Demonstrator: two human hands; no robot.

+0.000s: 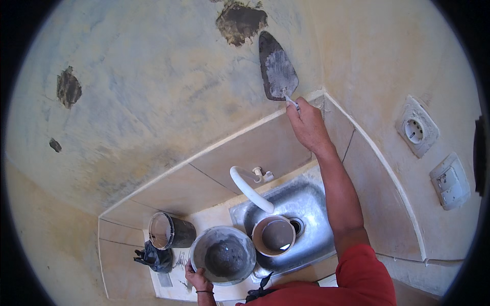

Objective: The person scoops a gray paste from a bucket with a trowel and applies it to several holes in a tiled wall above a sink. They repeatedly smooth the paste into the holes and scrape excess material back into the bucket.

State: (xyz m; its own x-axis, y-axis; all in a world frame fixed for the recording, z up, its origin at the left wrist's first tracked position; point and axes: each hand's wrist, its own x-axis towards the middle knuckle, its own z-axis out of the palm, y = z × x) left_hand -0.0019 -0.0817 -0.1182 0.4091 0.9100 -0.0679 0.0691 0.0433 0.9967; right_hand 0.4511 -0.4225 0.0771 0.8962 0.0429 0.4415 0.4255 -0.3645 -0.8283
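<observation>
My right hand (308, 122) is raised to the wall, its fingers wrapped round the handle of a pointed trowel (279, 71). The blade points up, smeared with grey, just below a rough dark patch (241, 23) in the plastered wall (168, 76). Whether the blade touches the wall I cannot tell. Low on the left, my left hand (199, 279) grips the edge of a round grey bowl (200, 246), thumb over the rim. Wet dark-grey mortar (224, 257) lies in the bowl; the fingers beneath are partly hidden.
A metal sink (314, 204) holds a round tub (258, 239) of murky water under a curved white tap (250, 191). Left of the bowl stand a dark bucket (184, 233) and a black plastic bag (158, 259). A socket (414, 131) and switches (450, 181) are on the right wall.
</observation>
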